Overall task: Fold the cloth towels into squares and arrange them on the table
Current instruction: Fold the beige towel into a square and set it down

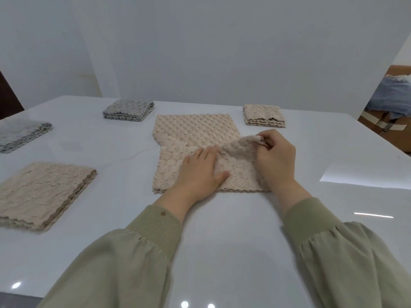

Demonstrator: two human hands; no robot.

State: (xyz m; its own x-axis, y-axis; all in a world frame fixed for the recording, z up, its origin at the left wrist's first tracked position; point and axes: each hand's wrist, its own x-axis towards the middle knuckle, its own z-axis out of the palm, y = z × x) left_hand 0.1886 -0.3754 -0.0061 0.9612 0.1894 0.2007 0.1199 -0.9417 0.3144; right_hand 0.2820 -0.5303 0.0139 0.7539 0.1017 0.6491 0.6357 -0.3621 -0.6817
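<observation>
At the far right edge, past the worktop point(222, 236), we see a cardboard box point(375, 126) with a heap of blue cloth point(391, 96) lying on top of it or in it; we cannot tell which. A pale tape runs across the box and carries dark lettering, too small and skewed for us to read. On the white, glossy worktop the beige towel point(193, 130) lies in the middle, its far part spread flat with the bubbled side up and its near part doubled over. The left hand point(200, 167) lies flat on that near part with straight fingers, pressing it down. The right hand point(275, 156) pinches a lifted edge of the same towel between thumb and fingers, so that a fold of cloth stands up just beside the left fingertips. Both arms wear olive-green sleeves point(138, 258) with ribbed cuffs. Four folded squares lie well apart around the work: a small beige stack point(263, 114) at the far right, a grey one point(129, 110) at the far left of centre, a second grey one point(20, 135) at the left edge, and a larger beige one point(42, 192) near left. We see no label on any towel.
</observation>
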